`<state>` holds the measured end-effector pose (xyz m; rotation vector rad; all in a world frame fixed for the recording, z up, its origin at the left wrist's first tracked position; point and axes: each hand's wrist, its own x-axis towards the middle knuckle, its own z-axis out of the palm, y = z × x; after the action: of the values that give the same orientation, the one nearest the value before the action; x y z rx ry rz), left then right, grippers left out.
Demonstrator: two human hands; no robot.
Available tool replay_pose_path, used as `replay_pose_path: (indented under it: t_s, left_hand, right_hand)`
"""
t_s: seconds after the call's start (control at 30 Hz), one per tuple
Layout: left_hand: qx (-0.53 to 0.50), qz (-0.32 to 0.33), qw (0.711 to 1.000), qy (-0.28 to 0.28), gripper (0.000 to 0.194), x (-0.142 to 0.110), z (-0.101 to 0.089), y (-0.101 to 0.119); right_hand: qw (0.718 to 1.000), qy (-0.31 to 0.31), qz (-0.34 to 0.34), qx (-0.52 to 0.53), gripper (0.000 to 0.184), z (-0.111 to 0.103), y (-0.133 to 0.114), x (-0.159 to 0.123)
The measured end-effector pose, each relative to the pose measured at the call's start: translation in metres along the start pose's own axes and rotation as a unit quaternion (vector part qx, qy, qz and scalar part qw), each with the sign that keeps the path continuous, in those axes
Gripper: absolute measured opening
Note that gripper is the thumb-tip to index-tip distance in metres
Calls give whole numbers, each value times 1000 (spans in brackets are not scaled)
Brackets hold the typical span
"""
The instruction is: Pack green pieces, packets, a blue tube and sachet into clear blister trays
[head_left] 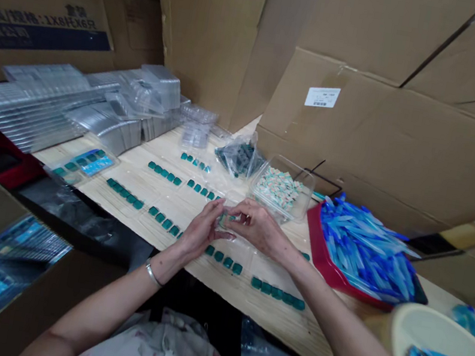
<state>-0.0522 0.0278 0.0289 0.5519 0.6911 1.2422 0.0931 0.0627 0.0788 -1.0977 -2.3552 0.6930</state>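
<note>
My left hand (200, 229) and my right hand (255, 223) meet over the middle of the table. Small pale-green pieces (227, 220) show between their fingertips, partly hidden and blurred. The left fingers and thumb curl around them from one side, while the right thumb and fingers pinch at them from the other. Around the hands, dark green square blocks lie in short rows, such as the front row (277, 293) and the left row (124, 193), in clear plastic trays. Just beyond the right hand stands a clear box (303, 204) with many small white-and-green pieces (279, 186).
Clear plastic trays (49, 104) are stacked at the back left. A clear bag (241, 154) holds dark green pieces. At right are a red bin (316, 249) of blue slim items and a cream tub (403, 333) with blue packets. An open carton (32, 289) stands lower left.
</note>
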Motion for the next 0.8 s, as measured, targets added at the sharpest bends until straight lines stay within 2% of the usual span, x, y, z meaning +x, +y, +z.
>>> replay_pose_path:
  t_s: [0.17,0.33,0.47,0.6,0.8]
  left_hand:
    - [0,-12,1000,-1,37,-1,2,2]
    - [-2,-17,1000,-4,37,-3,0,2]
    - [-9,-15,1000,-13,36,-3,-2,1]
    - [-5,-19,1000,-22,36,-3,-2,0]
    - [-3,-17,1000,-21,37,-3,-4,-2]
  right_hand:
    - [999,-14,-30,-43,7,-2,-9,-6]
    - [994,-16,-78,-75,11,0,-11,-7]
    - [987,-47,-116,-100,19,-1,-9,-7]
    - [977,-81,-160,-119,18,-9,-10,-5]
    - [964,-103,-188,-157,21,-10,-11,-1]
